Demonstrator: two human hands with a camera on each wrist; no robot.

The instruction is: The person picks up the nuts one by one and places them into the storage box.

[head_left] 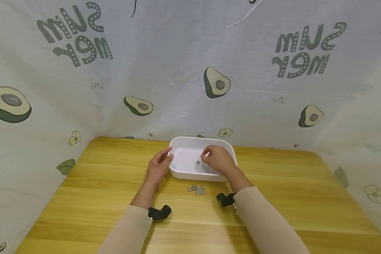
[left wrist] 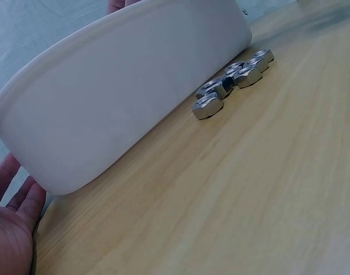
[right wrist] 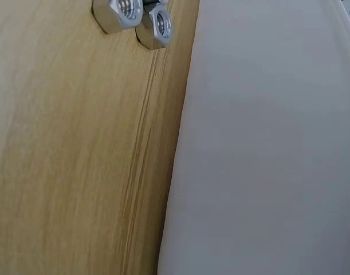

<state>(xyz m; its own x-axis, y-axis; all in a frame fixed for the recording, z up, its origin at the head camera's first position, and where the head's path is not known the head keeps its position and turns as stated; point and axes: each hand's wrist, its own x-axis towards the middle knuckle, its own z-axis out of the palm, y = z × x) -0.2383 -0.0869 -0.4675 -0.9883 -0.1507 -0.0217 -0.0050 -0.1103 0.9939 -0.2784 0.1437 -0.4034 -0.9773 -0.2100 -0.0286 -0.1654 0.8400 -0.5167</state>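
Note:
A white bin [head_left: 185,173] with rounded corners stands on the wooden table. My left hand [head_left: 157,167] holds its left end, thumb over the rim; in the left wrist view the fingers [left wrist: 29,201] lie along the outside wall. My right hand [head_left: 220,160] reaches inside the bin with thumb and index finger close together. Whether anything is between those fingertips cannot be made out. One metal nut [head_left: 198,162] lies on the bin floor, just below and left of them. In front of the bin lies a cluster of several metal nuts [head_left: 199,192], also in the left wrist view [left wrist: 208,106].
The wooden table [head_left: 98,197] extends to both sides of the bin. Behind it hangs a pale curtain [head_left: 177,91] printed with avocados. A black wrist device [head_left: 159,212] sits on my left wrist, another [head_left: 225,199] on the right.

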